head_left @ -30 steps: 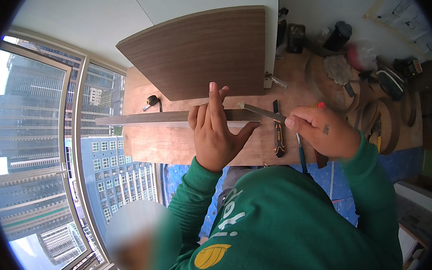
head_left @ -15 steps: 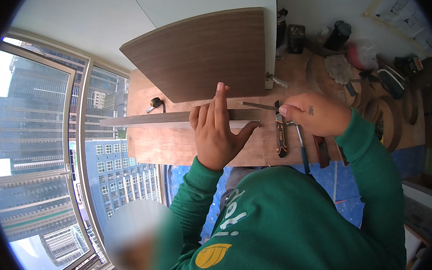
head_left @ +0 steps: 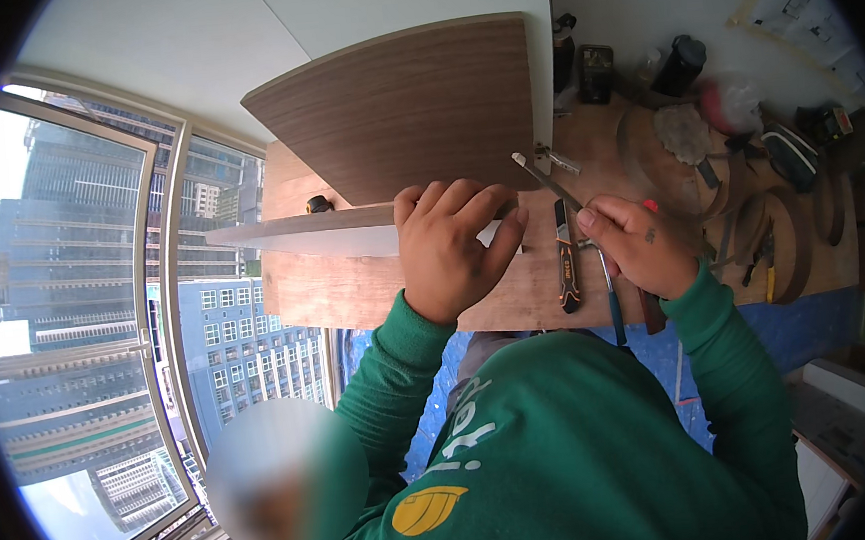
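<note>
A narrow white-faced panel (head_left: 350, 241) with a wood-grain edge stands on the wooden bench, reaching out to the left. My left hand (head_left: 453, 248) wraps over its top edge near the right end, fingers curled on the far side and thumb on the near side. In my right hand (head_left: 641, 243) is a slim flat file (head_left: 553, 182), tilted up to the left with its pale tip raised; a bit of red shows by the fist. Between the hands and the body lie an orange-and-black utility knife (head_left: 567, 273) and a tool with a blue handle (head_left: 615, 307).
A brown wood-grain board (head_left: 401, 112) leans at the back of the bench (head_left: 364, 290). Near it sits a tape measure (head_left: 319, 205). Coils of edge banding (head_left: 786, 235), pliers (head_left: 768, 265) and a dark iron-like tool (head_left: 789, 160) crowd the right. Windows line the left.
My left fingers, stretched upward before, now curl over the panel's edge. My right hand has come down slightly, and the file's tip has swung up. The panel now shows more white face.
</note>
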The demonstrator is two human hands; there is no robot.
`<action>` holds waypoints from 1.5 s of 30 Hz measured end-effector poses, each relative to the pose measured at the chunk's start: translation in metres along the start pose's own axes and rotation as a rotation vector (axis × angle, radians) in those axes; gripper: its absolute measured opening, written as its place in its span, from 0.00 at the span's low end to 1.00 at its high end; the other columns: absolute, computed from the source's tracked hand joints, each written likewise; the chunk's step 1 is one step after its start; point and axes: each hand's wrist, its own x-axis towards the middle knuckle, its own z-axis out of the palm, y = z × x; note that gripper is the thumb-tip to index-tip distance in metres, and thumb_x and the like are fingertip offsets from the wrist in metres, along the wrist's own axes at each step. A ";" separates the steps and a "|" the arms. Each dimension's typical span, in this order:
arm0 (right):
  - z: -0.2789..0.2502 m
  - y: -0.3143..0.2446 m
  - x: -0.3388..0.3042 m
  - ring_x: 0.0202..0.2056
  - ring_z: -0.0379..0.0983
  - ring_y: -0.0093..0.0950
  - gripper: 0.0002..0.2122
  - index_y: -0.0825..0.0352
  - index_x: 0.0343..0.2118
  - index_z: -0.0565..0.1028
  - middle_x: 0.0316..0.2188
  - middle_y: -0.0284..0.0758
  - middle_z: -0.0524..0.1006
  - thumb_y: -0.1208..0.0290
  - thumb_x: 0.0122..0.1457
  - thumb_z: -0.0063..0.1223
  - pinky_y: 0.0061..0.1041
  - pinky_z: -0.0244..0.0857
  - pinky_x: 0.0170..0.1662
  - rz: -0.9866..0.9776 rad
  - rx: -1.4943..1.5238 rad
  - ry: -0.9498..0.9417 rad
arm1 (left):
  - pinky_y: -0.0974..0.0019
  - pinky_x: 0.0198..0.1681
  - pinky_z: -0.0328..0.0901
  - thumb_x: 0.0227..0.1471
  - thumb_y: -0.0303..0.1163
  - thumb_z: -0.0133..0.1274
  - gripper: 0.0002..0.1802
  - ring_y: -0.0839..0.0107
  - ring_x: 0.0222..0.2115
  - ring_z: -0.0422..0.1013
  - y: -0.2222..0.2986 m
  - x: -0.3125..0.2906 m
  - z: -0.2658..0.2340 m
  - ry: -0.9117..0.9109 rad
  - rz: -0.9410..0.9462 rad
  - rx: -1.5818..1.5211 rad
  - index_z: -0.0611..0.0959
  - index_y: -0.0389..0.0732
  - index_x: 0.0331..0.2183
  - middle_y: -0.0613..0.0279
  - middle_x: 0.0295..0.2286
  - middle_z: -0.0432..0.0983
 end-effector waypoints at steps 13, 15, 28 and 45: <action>0.024 0.030 -0.003 0.24 0.65 0.15 0.15 0.71 0.43 0.77 0.25 0.25 0.72 0.59 0.77 0.55 0.23 0.62 0.28 -0.034 0.194 0.142 | 0.54 0.34 0.62 0.61 0.33 0.62 0.22 0.52 0.19 0.70 0.014 0.007 0.012 -0.004 -0.178 -0.006 0.73 0.43 0.18 0.61 0.15 0.72; 0.026 0.030 -0.006 0.25 0.67 0.15 0.15 0.72 0.47 0.77 0.27 0.25 0.74 0.60 0.77 0.54 0.22 0.63 0.29 -0.036 0.204 0.132 | 0.53 0.33 0.61 0.64 0.32 0.60 0.23 0.52 0.18 0.69 0.003 0.008 0.007 -0.023 -0.177 -0.015 0.73 0.44 0.17 0.60 0.15 0.70; 0.054 0.046 -0.008 0.31 0.70 0.23 0.24 0.62 0.69 0.75 0.33 0.35 0.77 0.80 0.71 0.57 0.25 0.68 0.39 -0.597 -0.138 0.295 | 0.52 0.33 0.61 0.65 0.35 0.56 0.22 0.53 0.21 0.70 -0.055 0.002 -0.011 0.042 -0.141 0.262 0.74 0.42 0.18 0.58 0.17 0.71; 0.038 -0.010 -0.016 0.29 0.65 0.24 0.23 0.63 0.66 0.78 0.28 0.33 0.72 0.81 0.69 0.58 0.23 0.64 0.36 -0.518 -0.502 0.244 | 0.55 0.32 0.58 0.57 0.34 0.62 0.20 0.60 0.20 0.71 -0.059 0.002 -0.004 0.185 -0.133 0.246 0.76 0.47 0.16 0.67 0.16 0.72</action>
